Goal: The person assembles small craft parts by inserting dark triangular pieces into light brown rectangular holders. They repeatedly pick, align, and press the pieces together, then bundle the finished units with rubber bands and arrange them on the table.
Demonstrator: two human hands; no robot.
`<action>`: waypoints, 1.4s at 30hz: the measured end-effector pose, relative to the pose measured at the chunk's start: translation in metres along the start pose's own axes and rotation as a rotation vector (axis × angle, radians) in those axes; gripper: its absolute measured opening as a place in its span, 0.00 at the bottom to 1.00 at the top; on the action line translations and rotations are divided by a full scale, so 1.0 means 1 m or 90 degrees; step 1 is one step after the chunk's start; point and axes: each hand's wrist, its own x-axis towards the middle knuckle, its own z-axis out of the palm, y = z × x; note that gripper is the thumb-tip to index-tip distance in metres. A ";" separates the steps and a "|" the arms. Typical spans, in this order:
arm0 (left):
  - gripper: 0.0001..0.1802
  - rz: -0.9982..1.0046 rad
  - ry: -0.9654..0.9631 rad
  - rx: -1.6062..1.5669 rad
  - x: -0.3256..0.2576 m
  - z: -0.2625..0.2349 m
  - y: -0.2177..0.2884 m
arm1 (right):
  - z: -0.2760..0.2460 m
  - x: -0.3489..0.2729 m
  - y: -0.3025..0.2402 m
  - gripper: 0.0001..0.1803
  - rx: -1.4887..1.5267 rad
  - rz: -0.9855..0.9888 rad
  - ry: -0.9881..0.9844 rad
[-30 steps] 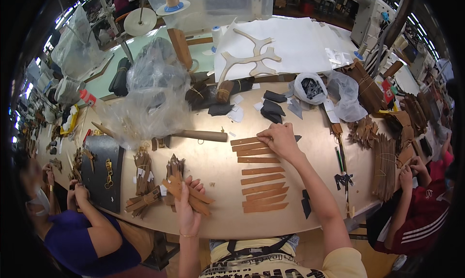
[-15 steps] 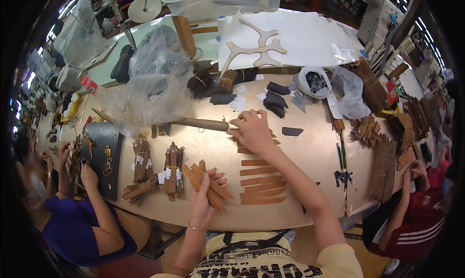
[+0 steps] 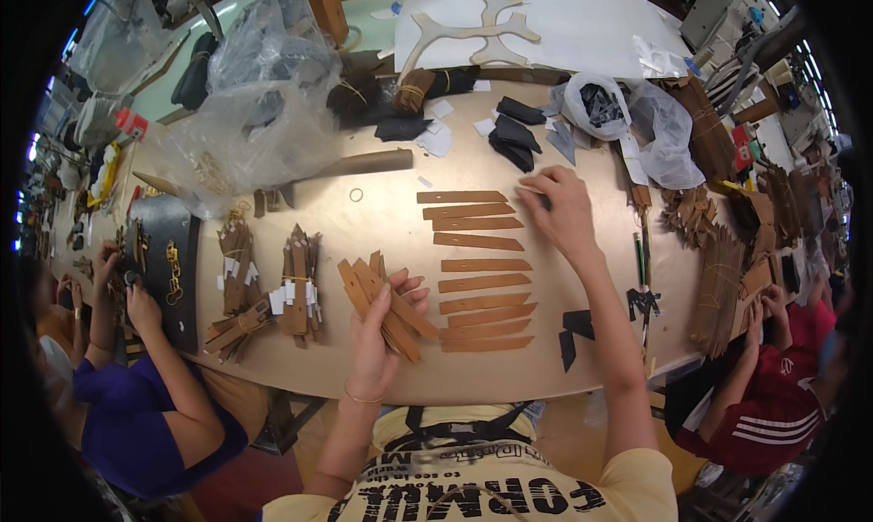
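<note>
My left hand (image 3: 382, 326) is closed round a fanned bunch of brown leather strips (image 3: 375, 295), held above the table's near part. To its right, several single brown strips (image 3: 485, 266) lie in a column, roughly parallel, each with one slanted end. Just right of the column's far end is my right hand (image 3: 564, 220), its fingers curled over the table. Something dark shows between those fingers, too covered to name. Beyond that hand lies a small stack of black pieces (image 3: 514, 142). Two more black pieces (image 3: 578, 323) rest near my right forearm.
Banded strip bundles (image 3: 298, 286) lie left of my left hand. Behind them are a brown tapered tool (image 3: 364, 163) and a clear plastic bag (image 3: 264, 122). An open white bag (image 3: 596, 104) stands far right. Co-workers (image 3: 155, 413) sit on both sides.
My right hand has moved from the strip column's far end to the right, over where a black piece lay. The far strips are now uncovered. The view has shifted; my left hand keeps its strips.
</note>
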 end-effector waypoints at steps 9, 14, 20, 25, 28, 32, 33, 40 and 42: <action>0.21 -0.015 -0.041 0.045 0.017 0.021 0.009 | -0.012 -0.028 0.041 0.16 -0.031 0.017 0.057; 0.25 -0.027 -0.032 0.039 0.012 0.023 0.008 | -0.018 -0.025 0.034 0.15 -0.058 0.029 0.104; 0.30 -0.054 -0.071 -0.046 0.008 0.030 -0.004 | -0.037 -0.065 -0.052 0.10 0.385 0.184 -0.086; 0.25 -0.022 -0.048 -0.017 0.002 0.038 -0.007 | -0.035 -0.094 -0.122 0.12 0.542 0.210 -0.181; 0.21 0.003 -0.068 0.015 -0.001 0.042 -0.010 | -0.029 -0.096 -0.132 0.11 0.527 0.198 -0.138; 0.20 -0.013 -0.071 0.022 -0.004 0.040 -0.012 | -0.035 -0.092 -0.116 0.07 0.472 0.173 -0.087; 0.20 0.000 -0.071 0.041 -0.005 0.039 -0.012 | -0.039 -0.091 -0.111 0.05 0.468 0.180 -0.083; 0.19 0.127 0.033 0.027 0.001 0.006 0.007 | -0.080 -0.108 -0.081 0.03 0.482 0.073 -0.392; 0.19 0.174 0.054 0.031 0.006 -0.007 0.017 | -0.080 -0.124 -0.085 0.04 0.462 0.054 -0.477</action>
